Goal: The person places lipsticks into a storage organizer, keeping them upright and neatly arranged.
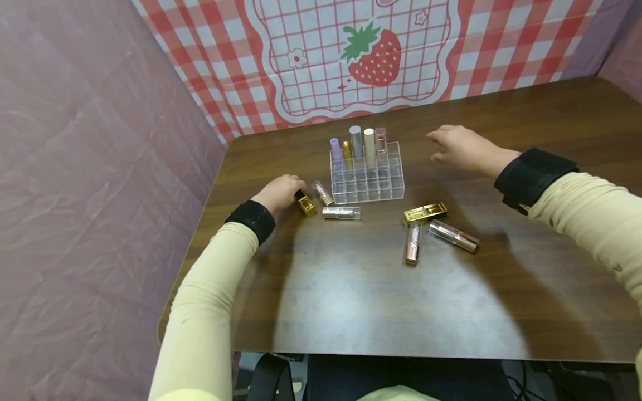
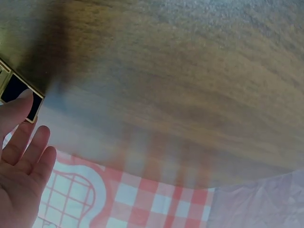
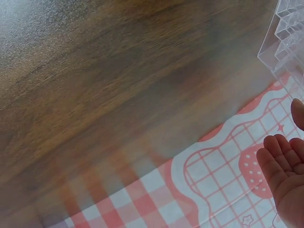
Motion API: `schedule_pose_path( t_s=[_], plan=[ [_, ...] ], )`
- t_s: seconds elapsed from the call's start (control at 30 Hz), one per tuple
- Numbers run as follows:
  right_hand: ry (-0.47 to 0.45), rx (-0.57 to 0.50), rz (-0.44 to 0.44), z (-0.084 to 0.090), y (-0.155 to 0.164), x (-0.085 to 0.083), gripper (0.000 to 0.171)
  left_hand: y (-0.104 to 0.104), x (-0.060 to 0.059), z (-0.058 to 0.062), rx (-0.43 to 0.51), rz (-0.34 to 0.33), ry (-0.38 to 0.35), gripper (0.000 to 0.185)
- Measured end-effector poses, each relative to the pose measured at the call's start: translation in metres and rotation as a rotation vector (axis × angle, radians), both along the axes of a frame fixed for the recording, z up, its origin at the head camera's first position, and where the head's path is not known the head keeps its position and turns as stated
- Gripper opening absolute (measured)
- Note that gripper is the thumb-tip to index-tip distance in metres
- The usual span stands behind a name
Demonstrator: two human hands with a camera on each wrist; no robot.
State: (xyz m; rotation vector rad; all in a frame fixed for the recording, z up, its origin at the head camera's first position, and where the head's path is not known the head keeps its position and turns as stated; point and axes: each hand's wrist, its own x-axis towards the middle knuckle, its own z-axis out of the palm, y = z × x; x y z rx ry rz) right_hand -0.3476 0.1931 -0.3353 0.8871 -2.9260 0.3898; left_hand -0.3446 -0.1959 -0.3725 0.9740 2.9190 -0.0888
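Note:
My left hand [image 1: 280, 193] pinches the black end of a gold lipstick [image 1: 306, 205] left of the clear organizer [image 1: 368, 192]. In the left wrist view the thumb lies on the black part of that lipstick [image 2: 21, 97], while the other fingers extend behind it. A clear-capped lipstick [image 1: 322, 194] and a silvery lipstick [image 1: 341, 213] lie just right of this hand. My right hand [image 1: 463, 146] is held over the table to the right of the organizer, fingers relaxed and nothing in them. In the organizer's back row stand several lip tubes, among them a lilac one [image 1: 335, 148] and a cream one [image 1: 369, 146].
Right of centre on the wooden table [image 1: 351, 301] lie a gold lipstick case [image 1: 424, 213], a rose-gold lipstick [image 1: 413, 245] and a shiny capped tube [image 1: 453, 235]. A checked strawberry cloth [image 1: 321, 61] hangs behind the table; a pink curtain [image 1: 95, 184] borders the left.

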Motion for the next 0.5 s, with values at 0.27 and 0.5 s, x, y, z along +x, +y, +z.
schedule_pose_path(
  t_s=[0.27,0.5],
  plan=[
    [-0.011,0.002,-0.021,-0.002,0.003,-0.001,0.048,-0.005,-0.002,0.002,-0.033,0.052,-0.06,0.025],
    [-0.018,-0.003,-0.018,-0.001,0.003,-0.001,0.049,-0.012,-0.002,0.012,-0.046,0.078,-0.103,0.022]
  ],
)
